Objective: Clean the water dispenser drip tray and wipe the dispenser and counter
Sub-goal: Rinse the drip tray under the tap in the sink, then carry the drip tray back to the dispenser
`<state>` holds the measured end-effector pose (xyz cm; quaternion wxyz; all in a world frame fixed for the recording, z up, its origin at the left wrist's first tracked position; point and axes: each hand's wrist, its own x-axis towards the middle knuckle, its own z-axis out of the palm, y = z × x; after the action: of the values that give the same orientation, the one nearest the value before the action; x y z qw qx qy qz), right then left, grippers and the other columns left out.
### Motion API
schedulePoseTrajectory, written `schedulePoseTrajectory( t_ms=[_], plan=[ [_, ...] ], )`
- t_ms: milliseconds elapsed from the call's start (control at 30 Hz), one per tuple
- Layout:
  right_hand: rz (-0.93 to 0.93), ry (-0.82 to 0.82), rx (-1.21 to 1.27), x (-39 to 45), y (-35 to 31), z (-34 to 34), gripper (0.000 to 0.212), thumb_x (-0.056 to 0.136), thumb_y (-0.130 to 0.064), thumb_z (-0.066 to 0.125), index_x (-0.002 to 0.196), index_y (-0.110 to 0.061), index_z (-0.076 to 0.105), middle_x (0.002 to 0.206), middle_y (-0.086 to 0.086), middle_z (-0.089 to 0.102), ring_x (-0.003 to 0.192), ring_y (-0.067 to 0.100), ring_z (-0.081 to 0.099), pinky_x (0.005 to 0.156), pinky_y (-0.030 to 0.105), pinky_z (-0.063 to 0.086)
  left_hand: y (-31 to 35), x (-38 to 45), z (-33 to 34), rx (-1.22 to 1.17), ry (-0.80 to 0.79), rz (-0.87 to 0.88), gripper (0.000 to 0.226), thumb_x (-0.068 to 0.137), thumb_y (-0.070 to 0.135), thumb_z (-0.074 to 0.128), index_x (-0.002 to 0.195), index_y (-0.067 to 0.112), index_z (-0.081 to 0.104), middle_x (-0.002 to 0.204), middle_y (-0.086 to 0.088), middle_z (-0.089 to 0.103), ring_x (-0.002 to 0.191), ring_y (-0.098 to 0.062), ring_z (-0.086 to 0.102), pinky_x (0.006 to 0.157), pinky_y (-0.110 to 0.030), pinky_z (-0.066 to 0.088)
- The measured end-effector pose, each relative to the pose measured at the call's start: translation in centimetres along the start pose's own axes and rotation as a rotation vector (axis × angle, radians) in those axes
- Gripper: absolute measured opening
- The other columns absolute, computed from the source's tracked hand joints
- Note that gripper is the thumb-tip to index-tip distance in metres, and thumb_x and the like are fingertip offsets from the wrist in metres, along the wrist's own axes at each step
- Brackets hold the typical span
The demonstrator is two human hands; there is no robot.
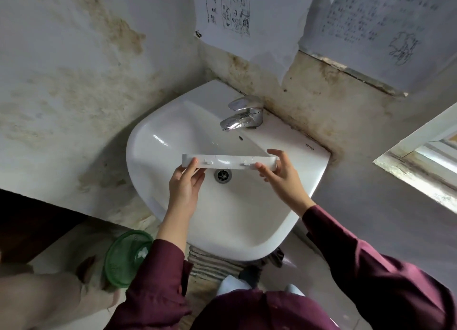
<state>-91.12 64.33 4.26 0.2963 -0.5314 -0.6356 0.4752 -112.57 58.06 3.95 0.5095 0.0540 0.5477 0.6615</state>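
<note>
The tray (228,161) is held level over the sink (173,137), just above the drain (223,175), pinched at 1 end by the left hand (185,183) and at the other by the right hand (282,179). The tap (243,115) appears shut; for a proper rinse, it is judged that 1 hand is best freed to open it while the tray is tilted toward the drain.
</note>
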Motion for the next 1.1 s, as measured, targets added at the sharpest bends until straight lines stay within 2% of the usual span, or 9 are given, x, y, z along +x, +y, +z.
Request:
schedulePoseTrajectory(
  t_ms=[100,233,300,367,467,600,733,933,1100],
  plan=[
    [-0.078,-0.028,0.08,-1.0,-0.9,-0.6,0.052,0.084,-0.041,0.065,0.129,-0.033,0.04,0.1,-0.006,0.064,0.087,0.006,0.069,0.078,0.023,0.054,0.9,-0.8,1.0,-0.1,-0.019,0.042,0.02,0.091,0.014,0.06,0.109,0.007,0.055,0.102,-0.008,0.064,0.103,-0.024,0.063,0.095,-0.033,0.05],
    [-0.001,-0.035,0.065,-1.0,-0.8,-1.4,0.052,0.079,-0.051,0.065,0.105,-0.008,0.051,0.082,-0.002,0.066,0.068,0.009,0.067,0.073,0.041,0.055,0.9,-0.8,1.8,0.041,0.019,0.044,0.031,0.091,0.025,0.061,0.118,0.012,0.052,0.108,-0.007,0.062,0.096,-0.022,0.063,0.077,-0.029,0.051],
    [0.075,-0.018,0.068,-1.6,-0.6,-2.2,0.053,0.082,-0.05,0.062,0.091,0.0,0.048,0.072,0.002,0.062,0.056,0.01,0.061,0.064,0.038,0.053,0.3,-1.2,2.5,0.183,-0.007,0.055,0.025,0.092,0.032,0.059,0.113,0.02,0.055,0.112,-0.007,0.063,0.1,-0.022,0.063,0.076,-0.031,0.051],
    [0.101,0.018,0.054,-2.7,-0.6,-3.1,0.046,0.086,-0.051,0.057,0.078,-0.007,0.046,0.061,0.001,0.056,0.048,0.009,0.052,0.057,0.028,0.046,-0.1,-2.3,3.2,0.251,-0.05,0.114,0.02,0.094,0.032,0.057,0.109,0.02,0.058,0.109,-0.007,0.064,0.098,-0.021,0.064,0.075,-0.03,0.054],
    [0.152,0.099,0.224,-4.9,-0.4,-5.4,0.045,0.093,-0.051,0.047,0.066,-0.016,0.041,0.053,-0.005,0.038,0.046,0.011,0.036,0.053,0.029,0.038,-0.2,-4.7,4.5,0.302,-0.134,0.154,0.028,0.095,0.028,0.056,0.112,0.006,0.061,0.106,-0.014,0.067,0.092,-0.023,0.067,0.074,-0.032,0.057],
    [0.164,0.245,0.31,-9.8,0.8,-10.7,0.052,0.096,-0.046,0.043,0.084,0.002,0.058,0.061,0.003,0.046,0.054,0.014,0.045,0.06,0.034,0.046,-1.9,-9.2,7.8,0.363,-0.326,0.127,0.026,0.095,0.024,0.056,0.11,0.004,0.063,0.092,-0.007,0.072,0.082,-0.018,0.069,0.081,-0.039,0.057],
    [0.258,0.45,0.52,-17.4,3.3,-16.3,0.037,0.095,-0.037,0.05,0.102,-0.001,0.059,0.086,0.015,0.056,0.061,0.017,0.056,0.061,0.035,0.055,-6.5,-15.2,11.9,0.392,-0.506,0.043,0.012,0.093,0.022,0.056,0.097,0.013,0.063,0.079,0.0,0.073,0.072,-0.013,0.069,0.07,-0.027,0.059],
    [0.304,0.754,0.706,-31.7,8.0,-22.7,0.024,0.092,-0.02,0.058,0.108,-0.003,0.057,0.086,0.006,0.061,0.062,0.009,0.062,0.06,0.025,0.056,-15.6,-24.2,16.4,0.532,-0.738,-0.164,0.02,0.097,0.022,0.05,0.099,0.009,0.065,0.078,-0.006,0.071,0.069,-0.015,0.068,0.061,-0.028,0.059],
    [0.26,1.245,0.834,-45.7,12.5,-26.9,0.035,0.087,-0.007,0.064,0.117,-0.005,0.047,0.088,0.006,0.064,0.06,0.008,0.062,0.062,0.026,0.057,-24.8,-34.5,19.9,0.69,-1.001,-0.292,0.018,0.096,0.017,0.053,0.086,0.008,0.065,0.064,-0.002,0.069,0.063,-0.015,0.07,0.066,-0.027,0.061]
  ],
)
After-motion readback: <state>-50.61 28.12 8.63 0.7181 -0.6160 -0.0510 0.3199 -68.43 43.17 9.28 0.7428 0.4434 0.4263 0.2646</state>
